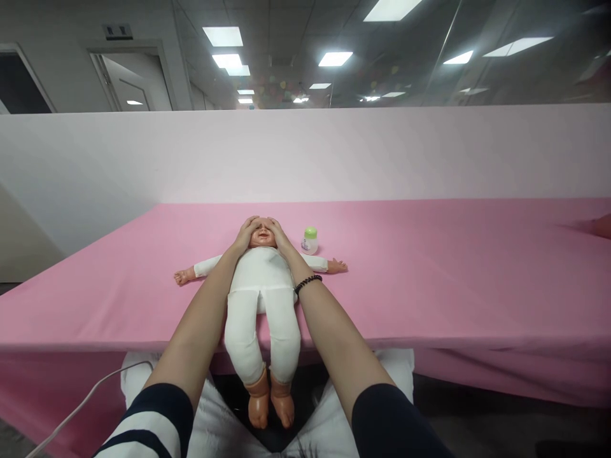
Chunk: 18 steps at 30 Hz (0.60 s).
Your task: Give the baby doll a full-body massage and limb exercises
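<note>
A baby doll (261, 270) with a white cloth body lies on its back on the pink-covered table (429, 273). Its arms are spread wide, and its feet hang past the front edge. My left hand (247, 233) lies against the left side of the doll's head, fingers stretched over the forehead. On the opposite side, my right hand (279, 231) rests the same way, with a dark beaded bracelet on that wrist. Between my hands the doll's mouth and chin show; the upper face is partly covered. Close to the right hand stands a small clear jar (310, 242) with a green lid.
Behind the table runs a low white partition (334, 152), with a glass wall above it. Part of another person's hand (602, 226) shows at the far right edge. A thin cable (90, 393) crosses the lower left near my lap.
</note>
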{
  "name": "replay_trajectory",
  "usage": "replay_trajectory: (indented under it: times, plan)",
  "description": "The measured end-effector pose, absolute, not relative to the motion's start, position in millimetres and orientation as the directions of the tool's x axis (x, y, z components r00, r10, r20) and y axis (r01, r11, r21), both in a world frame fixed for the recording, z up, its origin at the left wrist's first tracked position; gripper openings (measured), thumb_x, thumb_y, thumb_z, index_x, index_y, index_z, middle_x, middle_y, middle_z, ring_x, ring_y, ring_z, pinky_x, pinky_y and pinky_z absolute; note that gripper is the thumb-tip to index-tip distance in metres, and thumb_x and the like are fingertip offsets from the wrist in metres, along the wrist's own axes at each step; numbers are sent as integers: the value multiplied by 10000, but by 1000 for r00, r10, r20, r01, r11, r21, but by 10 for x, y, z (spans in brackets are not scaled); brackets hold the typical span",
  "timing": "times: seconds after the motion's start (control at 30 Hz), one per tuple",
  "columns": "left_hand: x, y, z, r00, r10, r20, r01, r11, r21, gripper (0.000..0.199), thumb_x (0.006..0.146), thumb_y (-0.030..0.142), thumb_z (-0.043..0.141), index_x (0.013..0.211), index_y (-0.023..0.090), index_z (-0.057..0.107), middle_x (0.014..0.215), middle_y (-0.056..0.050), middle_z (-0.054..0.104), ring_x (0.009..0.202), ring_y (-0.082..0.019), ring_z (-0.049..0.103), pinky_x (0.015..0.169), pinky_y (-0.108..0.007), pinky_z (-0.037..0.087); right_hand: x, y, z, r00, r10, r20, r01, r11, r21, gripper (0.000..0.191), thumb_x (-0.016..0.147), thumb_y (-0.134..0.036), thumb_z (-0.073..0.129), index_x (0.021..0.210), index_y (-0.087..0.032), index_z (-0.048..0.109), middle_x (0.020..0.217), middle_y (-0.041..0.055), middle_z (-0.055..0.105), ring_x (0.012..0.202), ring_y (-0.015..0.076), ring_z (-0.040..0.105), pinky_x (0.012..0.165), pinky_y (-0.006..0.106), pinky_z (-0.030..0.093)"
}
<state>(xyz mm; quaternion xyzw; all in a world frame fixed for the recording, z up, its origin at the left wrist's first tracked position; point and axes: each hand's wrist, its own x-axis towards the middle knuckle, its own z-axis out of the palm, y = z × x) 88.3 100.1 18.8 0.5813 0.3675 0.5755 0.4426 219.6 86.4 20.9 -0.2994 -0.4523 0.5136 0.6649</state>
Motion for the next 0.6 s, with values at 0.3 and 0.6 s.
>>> replay_trajectory:
  times: [0.3,0.6]
  plan:
    - [867,1024,136,85,940,331,-114,-321,940,594,742,397,706,1281,192,568,1254,-102,659,1147,-258,654,1028,-391,517,2214,888,126,5,967,255,-393,236,-889,406,994,-373,640,1333,-155,589,1339,112,605,1170,255,626,982,475,552]
    - [886,1124,127,48,935,351,-96,-345,934,453,800,438,596,1183,198,598,1271,-95,648,1203,-260,621,1058,-378,496,2203,956,147,-15,965,262,-395,235,-888,384,996,-393,617,1298,-156,616,1392,113,590,1268,278,576,1072,524,480]
